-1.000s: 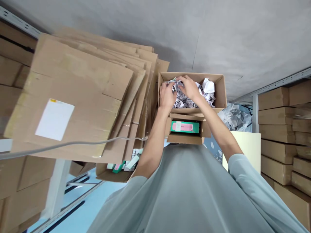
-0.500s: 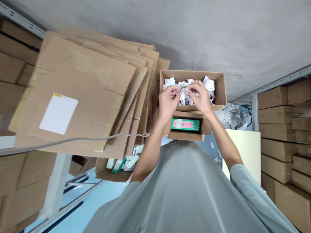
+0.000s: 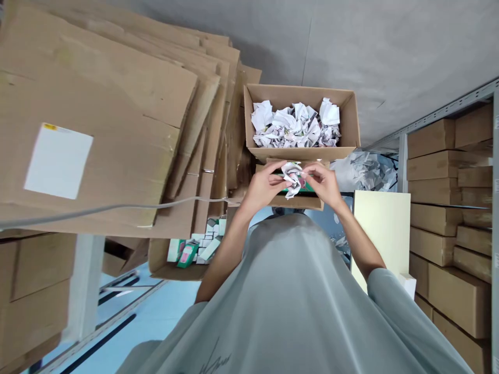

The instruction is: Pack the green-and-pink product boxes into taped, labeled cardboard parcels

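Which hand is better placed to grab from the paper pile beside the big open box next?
Probably the right hand: it is nearer the paper pile, while the left hand is on the far side of the held paper.

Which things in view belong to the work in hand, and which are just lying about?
In use, judging by the hands:
- left hand, right hand, holding crumpled paper
- small open carton beneath, green-and-pink box inside
- larger carton of paper wads

Apparently lying about:
- flattened cardboard stack
- grey cable
- pale yellow board
- shelved cartons
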The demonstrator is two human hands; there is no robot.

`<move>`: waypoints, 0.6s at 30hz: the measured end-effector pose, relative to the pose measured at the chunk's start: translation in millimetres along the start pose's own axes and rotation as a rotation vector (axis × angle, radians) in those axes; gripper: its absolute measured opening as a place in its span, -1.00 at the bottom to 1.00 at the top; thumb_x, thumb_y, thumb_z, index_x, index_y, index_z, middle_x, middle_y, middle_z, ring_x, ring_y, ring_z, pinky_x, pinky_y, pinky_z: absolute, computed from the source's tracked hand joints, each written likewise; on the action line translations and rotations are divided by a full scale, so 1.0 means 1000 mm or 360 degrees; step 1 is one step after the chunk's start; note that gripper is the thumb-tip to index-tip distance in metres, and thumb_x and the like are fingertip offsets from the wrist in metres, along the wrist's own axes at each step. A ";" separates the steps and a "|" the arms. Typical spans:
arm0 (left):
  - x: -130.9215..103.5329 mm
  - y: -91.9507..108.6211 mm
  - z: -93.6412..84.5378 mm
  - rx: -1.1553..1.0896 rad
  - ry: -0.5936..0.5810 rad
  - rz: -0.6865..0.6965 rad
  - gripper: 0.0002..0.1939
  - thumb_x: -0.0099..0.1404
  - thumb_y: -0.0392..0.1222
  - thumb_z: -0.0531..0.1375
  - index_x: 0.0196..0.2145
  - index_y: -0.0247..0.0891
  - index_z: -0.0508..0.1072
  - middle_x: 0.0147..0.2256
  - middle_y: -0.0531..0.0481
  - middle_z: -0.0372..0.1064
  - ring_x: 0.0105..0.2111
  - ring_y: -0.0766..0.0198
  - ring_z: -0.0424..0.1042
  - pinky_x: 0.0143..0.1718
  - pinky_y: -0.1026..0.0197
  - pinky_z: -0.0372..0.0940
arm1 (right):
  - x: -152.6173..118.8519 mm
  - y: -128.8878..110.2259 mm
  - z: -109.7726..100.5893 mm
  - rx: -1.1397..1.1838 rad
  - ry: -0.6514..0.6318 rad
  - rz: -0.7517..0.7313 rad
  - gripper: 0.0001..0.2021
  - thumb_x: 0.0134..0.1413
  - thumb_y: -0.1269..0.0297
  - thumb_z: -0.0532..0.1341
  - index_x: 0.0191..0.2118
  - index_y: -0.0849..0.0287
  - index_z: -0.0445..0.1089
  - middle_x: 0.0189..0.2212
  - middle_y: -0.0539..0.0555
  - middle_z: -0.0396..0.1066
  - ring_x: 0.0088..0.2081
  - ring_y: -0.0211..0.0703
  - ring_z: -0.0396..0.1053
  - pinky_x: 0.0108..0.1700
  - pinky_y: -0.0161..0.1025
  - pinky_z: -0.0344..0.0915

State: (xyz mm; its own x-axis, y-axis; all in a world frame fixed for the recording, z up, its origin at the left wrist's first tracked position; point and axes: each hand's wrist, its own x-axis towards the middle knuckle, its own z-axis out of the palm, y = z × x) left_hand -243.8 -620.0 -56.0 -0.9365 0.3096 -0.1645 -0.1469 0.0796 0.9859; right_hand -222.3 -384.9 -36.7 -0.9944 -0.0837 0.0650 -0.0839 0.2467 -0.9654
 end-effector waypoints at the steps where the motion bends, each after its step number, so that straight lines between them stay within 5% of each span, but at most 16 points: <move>1: -0.001 -0.007 0.001 0.0047 0.0000 -0.0059 -0.32 0.25 0.12 0.56 0.22 -0.19 0.57 0.14 -0.16 0.65 -0.07 0.06 0.75 0.05 0.02 0.68 | -0.004 0.008 0.004 -0.0015 -0.0037 0.0033 -0.65 0.46 -0.14 0.35 -0.16 0.06 0.60 -0.12 0.11 0.60 -0.09 -0.05 0.58 -0.03 -0.13 0.56; 7: 0.006 -0.040 0.011 0.0585 0.0219 -0.0129 -0.88 0.37 -0.26 0.40 -0.15 -0.16 0.58 -0.11 -0.05 0.71 -0.08 0.09 0.73 0.04 0.07 0.63 | -0.009 0.043 0.026 -0.0377 -0.0325 0.0222 -0.75 0.40 0.08 0.40 0.04 0.10 0.56 0.05 0.17 0.60 0.00 0.02 0.62 0.15 -0.07 0.56; 12: 0.012 -0.049 0.014 0.1037 0.0159 -0.0100 -0.87 0.41 -0.36 0.33 -0.17 -0.14 0.60 -0.05 -0.13 0.69 -0.04 0.01 0.69 0.07 0.03 0.54 | 0.005 0.044 0.044 -0.1020 -0.0603 0.0262 -0.48 0.38 0.42 0.36 0.38 0.18 0.38 0.29 0.31 0.51 0.18 0.14 0.56 0.19 -0.06 0.48; 18: 0.016 -0.046 0.008 0.1460 -0.0137 -0.0063 -0.81 0.41 -0.41 0.28 -0.20 -0.18 0.67 -0.05 -0.28 0.68 0.05 -0.18 0.64 0.11 -0.08 0.48 | 0.021 0.041 0.057 -0.1495 -0.0868 0.0123 -0.77 0.50 0.39 0.29 0.13 0.20 0.63 0.14 0.30 0.57 0.21 0.16 0.48 0.26 -0.05 0.41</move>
State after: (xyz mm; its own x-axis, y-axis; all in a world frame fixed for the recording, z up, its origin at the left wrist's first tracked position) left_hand -249.1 -611.6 -104.3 -0.9039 0.3571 -0.2353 0.1660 0.8001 0.5765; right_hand -243.3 -432.0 -89.5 -0.8561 -0.3960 -0.3321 -0.2687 0.8899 -0.3686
